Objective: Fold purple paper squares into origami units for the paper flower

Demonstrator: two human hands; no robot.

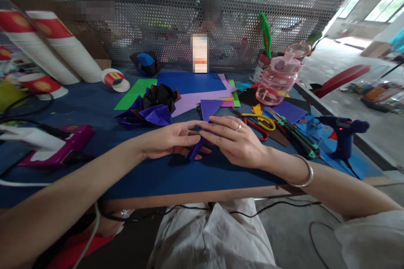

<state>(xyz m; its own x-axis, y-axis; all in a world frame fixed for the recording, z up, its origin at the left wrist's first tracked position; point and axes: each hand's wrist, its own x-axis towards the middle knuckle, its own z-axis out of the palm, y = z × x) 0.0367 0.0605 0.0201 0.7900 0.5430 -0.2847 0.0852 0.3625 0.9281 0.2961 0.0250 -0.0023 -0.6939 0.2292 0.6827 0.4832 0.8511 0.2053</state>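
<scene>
My left hand (172,141) and my right hand (235,141) meet over a small folded piece of purple paper (196,150) near the front of the blue table (132,176). Both hands press on the piece with fingers close together, fingertips touching at the middle. Most of the paper is hidden under them. The right hand wears a ring, and a silver bangle sits on its wrist. Just behind lie folded purple and black paper shapes (154,107) and a loose purple sheet (210,107).
Coloured paper sheets (192,84) spread across the back. Yellow and red scissors (260,124), a utility knife (296,132), a blue glue gun (342,134) and a pink bottle (277,77) are on the right. Paper cup stacks (59,46) and a magenta device (59,147) lie left.
</scene>
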